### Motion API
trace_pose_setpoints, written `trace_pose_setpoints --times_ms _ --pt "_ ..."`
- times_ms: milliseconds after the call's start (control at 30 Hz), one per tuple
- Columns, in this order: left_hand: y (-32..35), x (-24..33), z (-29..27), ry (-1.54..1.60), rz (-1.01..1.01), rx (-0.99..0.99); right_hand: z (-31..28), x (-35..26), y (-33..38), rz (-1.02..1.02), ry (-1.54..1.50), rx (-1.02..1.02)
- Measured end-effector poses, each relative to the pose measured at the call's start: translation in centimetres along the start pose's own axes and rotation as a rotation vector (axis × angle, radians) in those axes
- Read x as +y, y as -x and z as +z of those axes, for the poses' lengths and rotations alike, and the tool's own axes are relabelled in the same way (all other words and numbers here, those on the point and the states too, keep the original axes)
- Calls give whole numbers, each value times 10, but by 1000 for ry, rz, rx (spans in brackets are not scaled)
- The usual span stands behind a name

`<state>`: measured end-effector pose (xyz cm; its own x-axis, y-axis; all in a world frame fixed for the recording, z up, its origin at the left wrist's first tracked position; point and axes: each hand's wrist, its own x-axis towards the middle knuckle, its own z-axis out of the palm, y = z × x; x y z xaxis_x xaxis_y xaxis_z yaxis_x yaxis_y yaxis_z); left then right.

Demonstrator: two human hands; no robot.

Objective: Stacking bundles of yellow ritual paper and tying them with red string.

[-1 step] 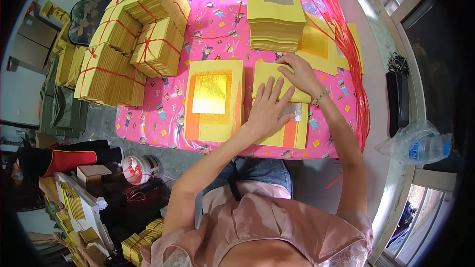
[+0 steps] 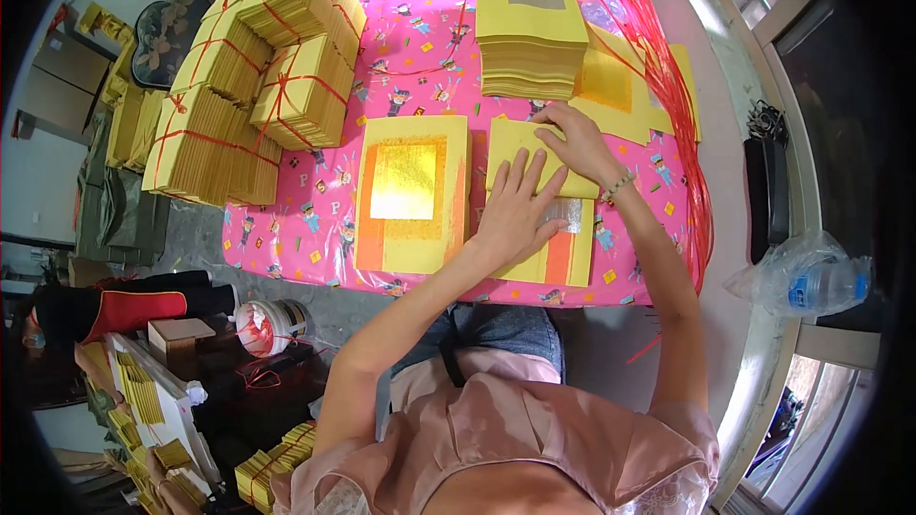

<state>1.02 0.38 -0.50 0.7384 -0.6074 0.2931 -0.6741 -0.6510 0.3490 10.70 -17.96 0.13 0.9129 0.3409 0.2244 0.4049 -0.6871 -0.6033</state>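
A yellow paper sheet [image 2: 507, 138] with its upper part folded over lies in front of me at the table's near edge. My left hand [image 2: 515, 212] rests flat on it, fingers spread. At the sheet's upper right edge, my right hand [image 2: 579, 141] touches the fold with bent fingers, thumb and forefinger apart. Orange bands and a silver patch [image 2: 573, 214] show on the lower part below the fold. To the left is a stack of yellow paper [image 2: 413, 243] whose top sheet bears a gold foil square and orange bands.
A tall stack of yellow paper [image 2: 531, 27] stands beyond my hands. String-tied yellow bundles [image 2: 205, 148] pile up at the left of the pink patterned tablecloth [image 2: 315, 219]. Red strings [image 2: 668, 86] hang along the right edge. A bagged plastic bottle [image 2: 821, 286] lies by the window.
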Motion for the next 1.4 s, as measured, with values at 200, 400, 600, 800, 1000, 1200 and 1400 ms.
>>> trace_pose_setpoints --times_ms 200,400,600,800,1000,1200,1400 --pt "0 0 1 7 16 0 -2 -11 10 -13 69 67" --pt "2 0 2 35 -24 -32 -14 -54 78 -119 271 228" --pt "0 1 1 19 -22 -39 -7 -56 129 -68 372 118" --pt "1 -1 2 4 -6 -6 -11 -59 133 -44 395 -43" --pt "0 -2 5 12 -17 -38 -12 -44 137 6 329 -189" --pt "2 -6 3 12 2 -49 -11 -44 139 31 279 -251" --pt "11 -17 -1 10 -62 -70 -11 -45 140 33 258 -263"
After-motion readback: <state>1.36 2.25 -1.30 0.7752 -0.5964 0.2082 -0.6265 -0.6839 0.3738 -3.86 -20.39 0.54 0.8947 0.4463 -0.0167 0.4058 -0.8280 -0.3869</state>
